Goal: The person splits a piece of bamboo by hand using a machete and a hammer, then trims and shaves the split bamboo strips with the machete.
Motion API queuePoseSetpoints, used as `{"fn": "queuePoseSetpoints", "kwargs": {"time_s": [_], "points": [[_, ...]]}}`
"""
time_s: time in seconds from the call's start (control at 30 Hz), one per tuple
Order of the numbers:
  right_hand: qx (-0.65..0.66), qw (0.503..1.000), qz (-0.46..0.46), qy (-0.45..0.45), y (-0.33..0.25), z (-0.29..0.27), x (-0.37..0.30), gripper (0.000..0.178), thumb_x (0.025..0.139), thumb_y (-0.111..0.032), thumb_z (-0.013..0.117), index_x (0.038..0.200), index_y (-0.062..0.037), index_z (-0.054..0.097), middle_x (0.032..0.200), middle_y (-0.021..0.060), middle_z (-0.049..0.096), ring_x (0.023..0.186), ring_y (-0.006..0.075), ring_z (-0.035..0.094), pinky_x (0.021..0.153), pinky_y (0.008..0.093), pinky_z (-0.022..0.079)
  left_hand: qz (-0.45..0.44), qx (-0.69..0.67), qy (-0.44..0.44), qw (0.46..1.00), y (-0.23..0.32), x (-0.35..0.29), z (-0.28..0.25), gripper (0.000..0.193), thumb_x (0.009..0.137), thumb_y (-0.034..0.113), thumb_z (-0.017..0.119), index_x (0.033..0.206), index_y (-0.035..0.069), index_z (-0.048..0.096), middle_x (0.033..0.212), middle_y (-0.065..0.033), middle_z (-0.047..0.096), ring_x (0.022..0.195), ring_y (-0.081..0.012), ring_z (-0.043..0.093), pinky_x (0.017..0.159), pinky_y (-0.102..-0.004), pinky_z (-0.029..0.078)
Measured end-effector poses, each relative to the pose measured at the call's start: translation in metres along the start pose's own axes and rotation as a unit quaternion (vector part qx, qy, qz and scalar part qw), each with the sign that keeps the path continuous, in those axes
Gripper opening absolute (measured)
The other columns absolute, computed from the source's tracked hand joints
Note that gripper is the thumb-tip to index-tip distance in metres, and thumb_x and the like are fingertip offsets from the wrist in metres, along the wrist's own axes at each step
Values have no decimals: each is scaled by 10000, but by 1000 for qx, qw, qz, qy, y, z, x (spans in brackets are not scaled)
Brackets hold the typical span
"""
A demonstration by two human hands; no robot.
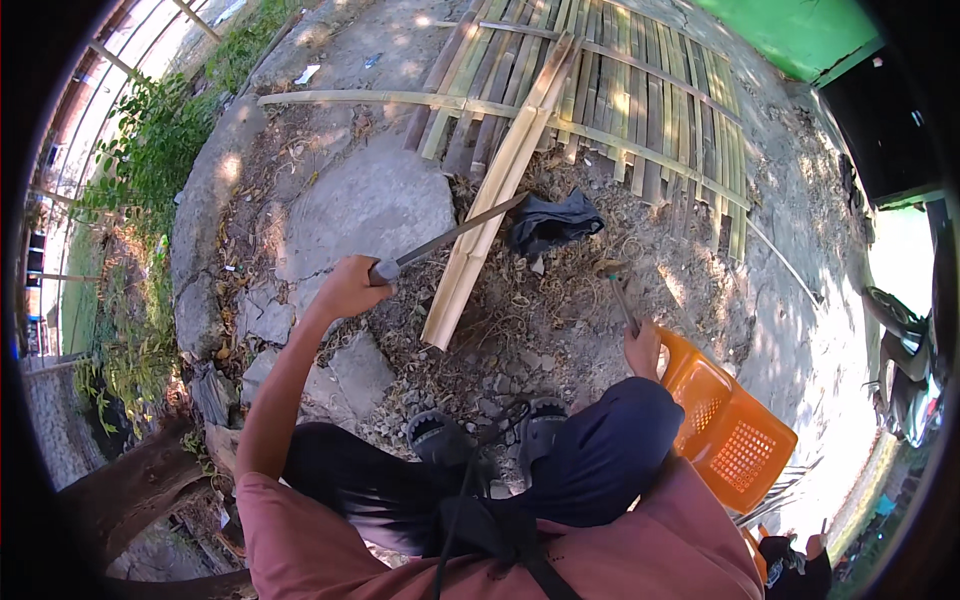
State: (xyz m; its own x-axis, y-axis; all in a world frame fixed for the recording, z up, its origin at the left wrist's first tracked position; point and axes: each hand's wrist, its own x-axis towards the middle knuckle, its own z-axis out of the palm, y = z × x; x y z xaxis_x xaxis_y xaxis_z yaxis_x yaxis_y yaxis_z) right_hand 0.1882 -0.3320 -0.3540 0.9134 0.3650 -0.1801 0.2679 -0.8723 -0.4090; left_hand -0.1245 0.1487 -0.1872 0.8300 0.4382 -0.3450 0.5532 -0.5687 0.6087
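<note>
My left hand is closed around the grey handle of a machete. Its long blade points away to the right and passes across a split bamboo length; whether the two touch I cannot tell. That pale, hollowed bamboo slopes from the ground before my feet up onto a row of bamboo slats. In my right hand, beside my right knee, is a hammer gripped by its shaft, with the small head pointing away over the dirt. A crumpled dark cloth lies just right of the bamboo length.
An orange plastic chair stands close at my right. Thin crosspieces run over the slats. A concrete slab and broken chunks lie at left, near plants and a log. A green wall rises far right.
</note>
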Motion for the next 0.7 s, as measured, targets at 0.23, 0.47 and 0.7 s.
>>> {"fn": "queuePoseSetpoints", "kwargs": {"time_s": [0.23,0.47,0.7], "points": [[94,995,21,-2,-5,24,-3,457,846,-181,726,1253,-26,585,1069,210,681,1030,375,672,923,442,517,-4,-121,-5,993,99,-8,34,216,872,178,728,821,19,592,609,8,542,519,-96,529,486,-318,411],[496,812,77,-298,-71,-41,-22,529,965,-456,656,1312,-67,571,1251,122,645,1125,241,622,963,406,493,66,-185,59,979,174,30,143,279,866,187,708,990,-30,584,702,-135,604,626,-250,635,609,-411,500],[704,606,162,-334,-106,-37,-75,386,978,-373,679,1202,-61,637,1099,35,672,1035,155,639,913,329,501,72,-190,60,977,240,17,282,521,798,157,660,1228,-82,488,920,-311,667,867,-522,642,750,-563,501]]}}
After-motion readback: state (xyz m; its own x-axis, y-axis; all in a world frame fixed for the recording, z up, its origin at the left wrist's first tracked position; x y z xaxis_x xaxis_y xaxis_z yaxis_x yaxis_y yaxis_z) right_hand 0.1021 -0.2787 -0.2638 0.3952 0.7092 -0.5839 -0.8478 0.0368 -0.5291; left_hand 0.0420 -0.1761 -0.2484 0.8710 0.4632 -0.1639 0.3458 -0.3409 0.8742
